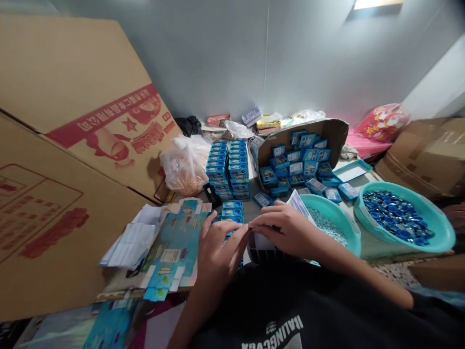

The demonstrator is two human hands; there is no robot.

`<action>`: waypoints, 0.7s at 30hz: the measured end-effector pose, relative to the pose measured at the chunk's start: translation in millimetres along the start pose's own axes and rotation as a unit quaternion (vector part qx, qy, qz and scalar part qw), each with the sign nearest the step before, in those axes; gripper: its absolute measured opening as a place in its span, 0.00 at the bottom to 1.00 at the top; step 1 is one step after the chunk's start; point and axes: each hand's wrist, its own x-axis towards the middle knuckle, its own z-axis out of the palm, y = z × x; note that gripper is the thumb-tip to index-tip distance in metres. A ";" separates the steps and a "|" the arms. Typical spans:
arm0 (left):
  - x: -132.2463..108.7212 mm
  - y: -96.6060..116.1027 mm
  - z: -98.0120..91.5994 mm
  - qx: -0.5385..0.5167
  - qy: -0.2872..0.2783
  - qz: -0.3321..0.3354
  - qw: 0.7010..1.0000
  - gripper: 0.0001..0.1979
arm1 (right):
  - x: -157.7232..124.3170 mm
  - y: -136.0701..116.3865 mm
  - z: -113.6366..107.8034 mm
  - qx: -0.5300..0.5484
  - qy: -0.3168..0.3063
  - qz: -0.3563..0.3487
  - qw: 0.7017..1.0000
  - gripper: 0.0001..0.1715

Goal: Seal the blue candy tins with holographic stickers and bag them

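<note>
My left hand (221, 238) and my right hand (288, 227) meet in front of my chest, their thumbs and fingertips pinched together. Whatever lies between the fingertips is too small or too hidden to name. Behind my right hand a white printed sheet (298, 203) sticks up; I cannot tell whether the hand grips it. Just beyond my left hand stand small blue boxes (232, 212) in a row, partly covered by the fingers. Left of that hand lie flat, unfolded blue cartons (167, 257).
Blue boxes form tall stacks (228, 167). More fill a tilted cardboard box (339, 133). To the right, one teal basin (354, 237) contains small pale pieces, another (445, 237) shiny blue pieces. White papers (132, 242), a plastic bag (185, 165) and a big carton (72, 194) are left.
</note>
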 end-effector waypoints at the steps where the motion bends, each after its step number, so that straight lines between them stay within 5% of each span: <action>1: -0.7 -0.3 0.6 -0.005 0.000 0.003 1.000 0.11 | 0.1 -1.0 -0.4 0.002 -0.003 0.002 1.000 0.11; 9: -3.5 -4.0 3.5 -0.084 -0.012 -0.010 0.996 0.09 | -2.6 -3.5 -0.7 0.014 -0.016 0.016 1.000 0.12; 16: 0.8 -7.1 -2.2 -0.106 -0.093 -0.033 0.989 0.04 | -2.0 -9.0 0.5 0.015 -0.039 0.015 0.999 0.12; 21: -8.7 -8.7 -2.5 -0.089 -0.040 -0.002 0.995 0.09 | -1.6 -13.5 -0.7 0.028 -0.032 0.016 0.999 0.12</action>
